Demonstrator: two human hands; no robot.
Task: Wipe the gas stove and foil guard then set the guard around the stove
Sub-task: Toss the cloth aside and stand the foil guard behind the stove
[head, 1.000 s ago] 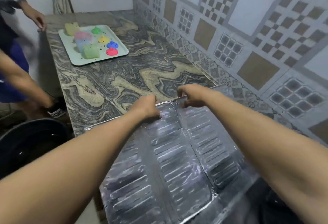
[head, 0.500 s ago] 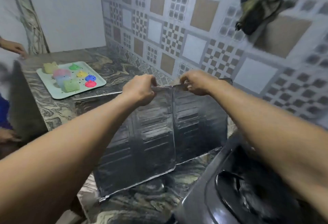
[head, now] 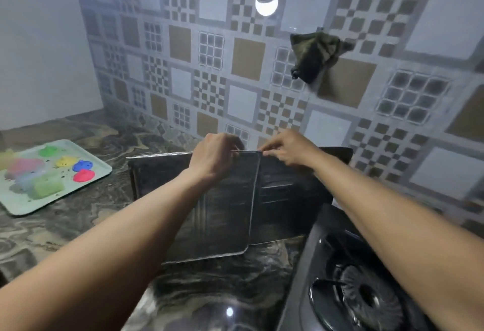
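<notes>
Support is being applied at the top rim of the dark, ribbed, folding foil guard (head: 222,207); the left hand (head: 213,156) is pinching just left of the centre fold, the right hand (head: 288,151) just right; panels are hanging upright below the fingers, probably to stop the thin sheet buckling; the black gas stove (head: 361,299) is sitting below-right of the right fingers, not yet enclosed.

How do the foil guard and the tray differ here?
The foil guard stands upright and looks dark; the tray lies flat and is pale green. The left hand and right hand grip the guard's top edge; nobody touches the tray. The guard is bare; the tray carries coloured pieces. Both are over the marbled counter.
</notes>
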